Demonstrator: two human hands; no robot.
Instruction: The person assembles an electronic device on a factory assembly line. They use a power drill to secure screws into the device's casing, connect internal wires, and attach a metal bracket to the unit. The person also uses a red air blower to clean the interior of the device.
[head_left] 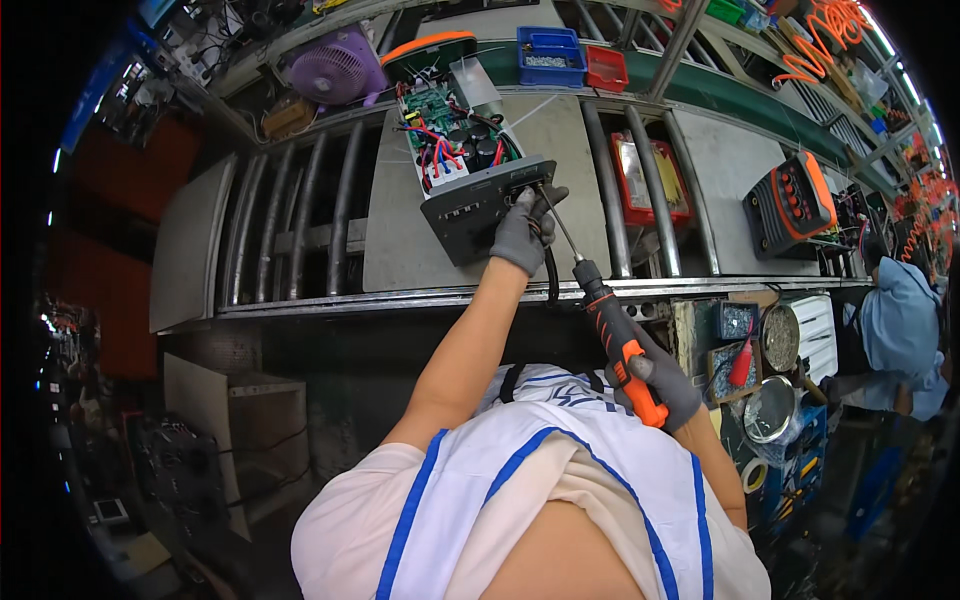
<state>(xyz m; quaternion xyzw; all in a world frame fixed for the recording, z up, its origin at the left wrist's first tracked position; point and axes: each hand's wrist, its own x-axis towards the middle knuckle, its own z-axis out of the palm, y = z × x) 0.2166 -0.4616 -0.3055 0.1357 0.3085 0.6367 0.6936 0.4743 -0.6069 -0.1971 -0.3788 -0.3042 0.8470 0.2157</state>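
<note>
My right hand (668, 385), in a grey glove, is wrapped round a black and orange electric screwdriver (612, 325). Its long bit slants up and left to the dark end panel (470, 213) of an opened electrical unit. At that panel my gloved left hand (522, 232) has its fingers curled by the bit's tip; what they pinch is hidden. A black cable (552, 278) hangs down just beside this hand. Behind the panel the unit shows a green circuit board (432, 103), red and blue wires (444, 152) and black capacitors (482, 150).
The unit rests on a grey board (390, 245) over a roller conveyor (300, 215). Beyond are a purple fan (335, 70), a blue bin (550, 58) and a red bin (606, 68). An orange-black machine (790, 208) stands right, near a person in blue (897, 325). Screw trays (738, 320) lie close by.
</note>
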